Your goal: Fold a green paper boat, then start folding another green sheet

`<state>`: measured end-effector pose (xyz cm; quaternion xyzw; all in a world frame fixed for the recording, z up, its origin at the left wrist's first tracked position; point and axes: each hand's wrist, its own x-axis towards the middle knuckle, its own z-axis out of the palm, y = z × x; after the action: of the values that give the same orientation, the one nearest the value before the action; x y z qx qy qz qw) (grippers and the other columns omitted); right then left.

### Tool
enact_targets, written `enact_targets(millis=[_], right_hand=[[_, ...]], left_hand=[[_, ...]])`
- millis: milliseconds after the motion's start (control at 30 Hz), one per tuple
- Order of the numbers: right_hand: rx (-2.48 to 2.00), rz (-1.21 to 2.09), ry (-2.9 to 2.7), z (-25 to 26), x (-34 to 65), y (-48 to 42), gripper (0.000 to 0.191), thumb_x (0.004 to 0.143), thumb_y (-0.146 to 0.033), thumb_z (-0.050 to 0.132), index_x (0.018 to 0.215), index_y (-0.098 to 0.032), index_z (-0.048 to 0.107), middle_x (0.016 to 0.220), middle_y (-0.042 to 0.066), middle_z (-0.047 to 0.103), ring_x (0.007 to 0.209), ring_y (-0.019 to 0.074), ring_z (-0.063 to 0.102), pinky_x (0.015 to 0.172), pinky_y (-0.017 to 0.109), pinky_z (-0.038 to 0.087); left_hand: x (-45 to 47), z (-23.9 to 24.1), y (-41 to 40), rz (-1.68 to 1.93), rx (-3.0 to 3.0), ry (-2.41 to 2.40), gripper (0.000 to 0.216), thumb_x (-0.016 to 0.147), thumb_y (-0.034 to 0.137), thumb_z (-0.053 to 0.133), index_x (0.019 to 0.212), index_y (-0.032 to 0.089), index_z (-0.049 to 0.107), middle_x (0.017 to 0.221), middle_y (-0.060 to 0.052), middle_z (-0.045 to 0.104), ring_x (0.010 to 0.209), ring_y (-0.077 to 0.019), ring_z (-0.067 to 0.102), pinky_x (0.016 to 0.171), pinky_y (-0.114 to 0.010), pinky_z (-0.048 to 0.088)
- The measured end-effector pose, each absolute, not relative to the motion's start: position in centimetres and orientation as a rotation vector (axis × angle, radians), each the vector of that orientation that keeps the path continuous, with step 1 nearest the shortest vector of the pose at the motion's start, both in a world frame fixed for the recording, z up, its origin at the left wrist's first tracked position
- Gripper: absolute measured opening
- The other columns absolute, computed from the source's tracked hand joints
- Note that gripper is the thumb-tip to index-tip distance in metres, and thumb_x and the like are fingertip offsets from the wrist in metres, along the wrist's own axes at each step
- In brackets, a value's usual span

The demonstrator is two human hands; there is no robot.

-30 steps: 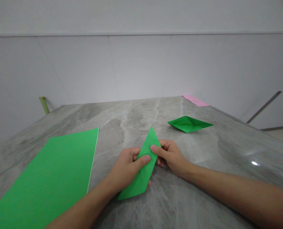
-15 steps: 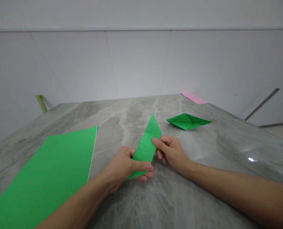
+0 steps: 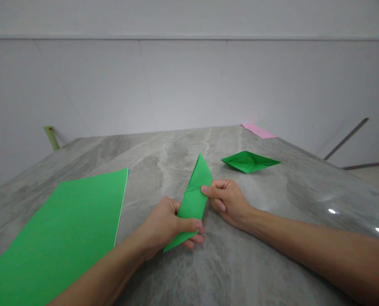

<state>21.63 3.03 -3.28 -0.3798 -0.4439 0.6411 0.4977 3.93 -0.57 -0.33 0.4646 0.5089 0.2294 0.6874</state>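
Note:
A folded green paper [image 3: 194,187], long and pointed at both ends, is held slanting above the tabletop between my two hands. My left hand [image 3: 176,225] grips its lower part, thumb across the front and fingers behind. At the right edge, about the middle, my right hand [image 3: 226,199] pinches it with the thumb in front. Beyond my right hand lies a folded green paper boat [image 3: 248,162], its ends pointing left and right.
The grey marbled table [image 3: 163,148] reaches back to a white wall. On the left lies a stack of green paper [image 3: 68,229], partly under my left forearm. Pink paper [image 3: 259,130] rests at the far right edge. A pale green strip [image 3: 51,138] stands beyond the far left edge.
The lower tip of the held paper has swung down and left, and the piece looks narrower. My right fingers have shifted slightly along its edge. The view has moved slightly.

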Motion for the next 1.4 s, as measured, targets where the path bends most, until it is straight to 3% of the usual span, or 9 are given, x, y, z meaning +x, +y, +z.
enact_targets(millis=[167,300,367,400,500,567,800,1267,1400], right_hand=[[-0.877,1.489,-0.889,-2.8,21.9,3.8,0.047,0.061,-0.035,0.084,0.046,-0.019,0.043,0.032,-0.009,0.034,0.032,0.0027,0.022,0.038,0.024,0.010],[-0.839,1.470,-0.869,-2.7,22.0,3.9,0.045,0.063,-0.033,0.083,0.047,-0.019,0.044,0.034,-0.008,0.038,0.033,0.0035,0.026,0.039,0.024,0.013],[-0.827,1.490,-0.890,-2.6,21.9,3.8,0.045,0.065,-0.034,0.083,0.046,-0.019,0.044,0.034,-0.008,0.039,0.033,0.0038,0.028,0.040,0.024,0.016],[-0.823,1.500,-0.897,-2.5,21.8,3.7,0.045,0.066,-0.034,0.082,0.046,-0.018,0.045,0.034,-0.007,0.039,0.034,0.0039,0.028,0.040,0.024,0.016],[-0.834,1.547,-0.937,-2.6,21.6,3.2,0.048,0.068,-0.038,0.081,0.044,-0.018,0.044,0.032,-0.007,0.038,0.033,0.0039,0.026,0.041,0.025,0.015],[-0.861,1.590,-1.000,-2.7,21.4,2.8,0.049,0.068,-0.041,0.080,0.043,-0.018,0.046,0.032,-0.007,0.039,0.033,0.0039,0.027,0.041,0.025,0.014],[-0.862,1.730,-1.146,-3.1,21.0,2.2,0.040,0.061,-0.041,0.084,0.046,-0.015,0.057,0.033,-0.004,0.047,0.033,0.0047,0.033,0.041,0.025,0.015],[-0.833,1.575,-0.968,-2.5,21.5,3.0,0.052,0.066,-0.038,0.080,0.040,-0.020,0.039,0.031,-0.008,0.031,0.034,0.0045,0.023,0.040,0.026,0.013],[-0.836,1.524,-0.973,-2.9,21.7,3.2,0.047,0.069,-0.037,0.077,0.043,-0.019,0.042,0.033,-0.008,0.035,0.035,0.0046,0.024,0.040,0.025,0.016]], left_hand=[[1.6,0.5,1.4,0.548,1.119,1.242,0.015,0.068,0.025,0.079,0.068,0.012,0.072,0.072,-0.009,0.076,0.061,-0.0172,0.072,0.044,-0.016,0.051],[-0.4,0.6,3.4,1.048,0.981,1.206,0.020,0.061,0.023,0.085,0.063,0.012,0.068,0.065,-0.005,0.073,0.061,-0.0176,0.072,0.046,-0.018,0.055],[-0.2,0.2,3.5,1.296,0.850,1.094,0.032,0.056,0.027,0.089,0.054,0.015,0.060,0.050,0.003,0.064,0.049,-0.0132,0.066,0.047,-0.020,0.058],[0.3,-0.1,3.3,1.337,0.827,1.005,0.034,0.055,0.031,0.090,0.056,0.015,0.061,0.052,0.003,0.065,0.050,-0.0134,0.067,0.051,-0.023,0.060],[2.5,-1.1,1.9,1.177,0.946,0.828,0.039,0.057,0.044,0.088,0.073,0.014,0.069,0.087,-0.008,0.076,0.076,-0.0266,0.074,0.052,-0.030,0.061],[4.0,-1.7,0.9,1.101,1.025,0.861,0.039,0.067,0.049,0.080,0.083,0.015,0.071,0.098,-0.010,0.076,0.081,-0.0279,0.074,0.054,-0.031,0.061],[4.7,-2.1,-0.3,1.021,1.400,1.251,0.041,0.087,0.051,0.053,0.063,0.020,0.068,0.057,-0.002,0.071,0.054,-0.0172,0.068,0.066,-0.029,0.056],[3.5,-0.8,-0.4,0.878,1.412,1.252,0.037,0.086,0.044,0.054,0.061,0.021,0.067,0.050,-0.001,0.067,0.049,-0.0153,0.063,0.061,-0.026,0.052],[3.3,-1.0,0.1,1.059,1.309,1.255,0.036,0.081,0.040,0.063,0.053,0.018,0.065,0.048,-0.002,0.065,0.046,-0.0153,0.061,0.056,-0.027,0.052]])
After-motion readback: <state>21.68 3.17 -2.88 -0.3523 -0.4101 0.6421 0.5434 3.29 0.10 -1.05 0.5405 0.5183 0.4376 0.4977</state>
